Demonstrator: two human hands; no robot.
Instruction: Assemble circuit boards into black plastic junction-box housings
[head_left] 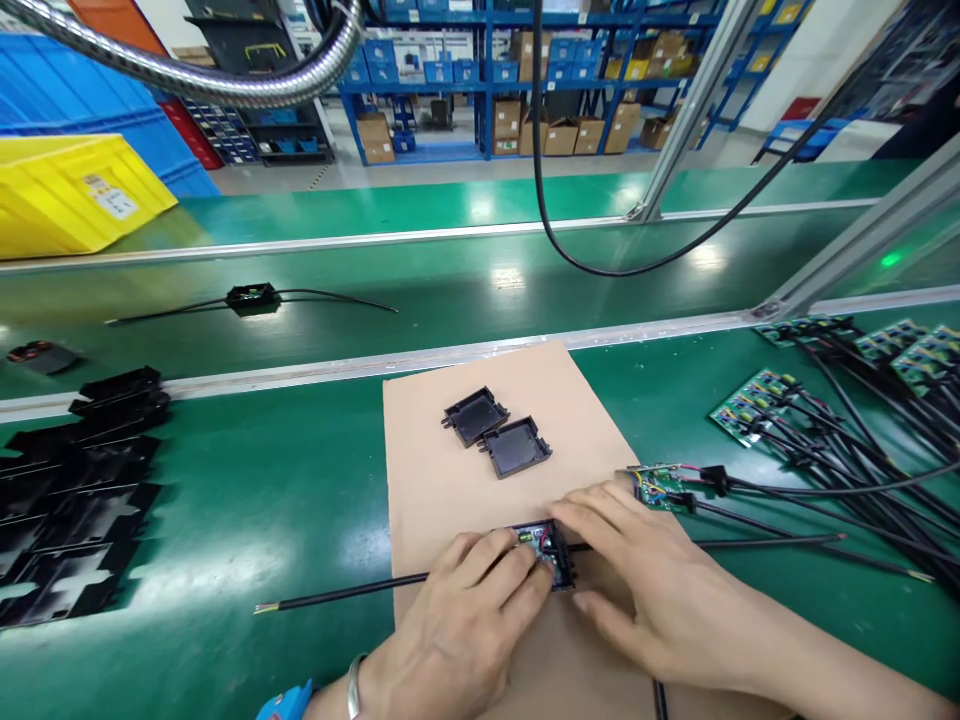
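Observation:
A black plastic housing [564, 566] with a green circuit board [534, 537] inside lies on the cardboard sheet [427, 480]. My left hand [480, 610] covers its left part, fingers bent and pressing on the board and casing. At the right end, my right hand [637, 570] grips the same housing between thumb and fingers. A black cable [345, 593] with bare wire ends runs out to the left, and another black cable [765, 543] extends rightward from behind my right hand. Two open housing shells [517, 447] sit farther up the cardboard. The hands hide much of the housing.
Stacked black plastic parts [75, 500] occupy the left. One wired circuit board [660, 487] lies beside my right hand; several more boards [757, 405] with cables lie farther right. Beyond the metal rail [330, 368] rests a cabled housing [253, 297]. A yellow bin [75, 195] stands back left.

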